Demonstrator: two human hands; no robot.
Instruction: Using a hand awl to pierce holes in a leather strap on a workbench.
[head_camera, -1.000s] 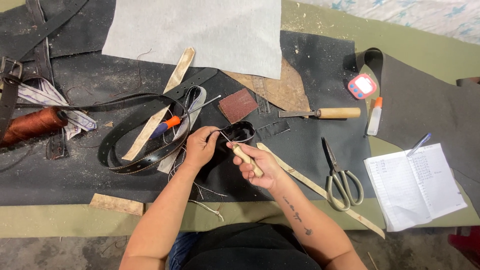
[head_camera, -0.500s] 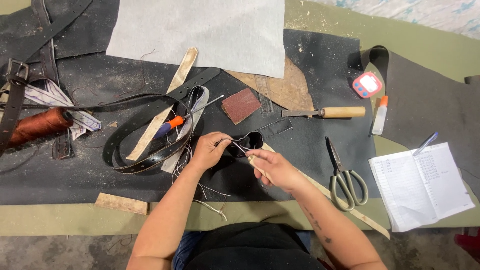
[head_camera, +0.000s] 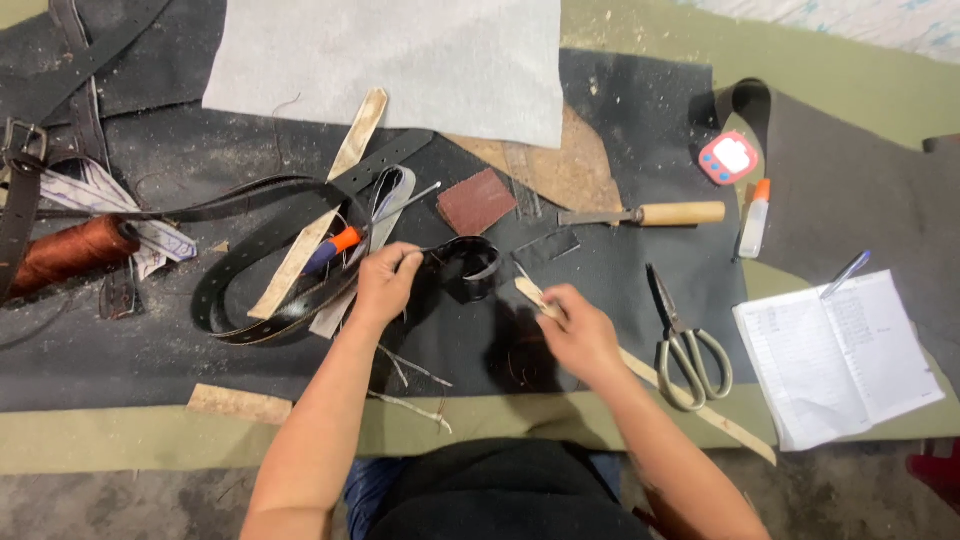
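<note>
Dark felt covers the desk (head_camera: 620, 100). Left hand (head_camera: 385, 285) pinches the curled black leather strap (head_camera: 468, 268), lifted mid-desk: light, pliable; grip near the fold. Right hand (head_camera: 580, 335) closes on a pale wooden stick (head_camera: 532, 296).

You have one pair of scissors (head_camera: 685, 350), one notebook (head_camera: 835, 355), one pen (head_camera: 846, 273), one thread spool (head_camera: 70, 252), one glue bottle (head_camera: 754, 217).

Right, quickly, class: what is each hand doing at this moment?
Left hand: closed, pinching the looped black leather strap.
Right hand: closed around a pale wooden-handled tool; its tip cannot be told.
</note>
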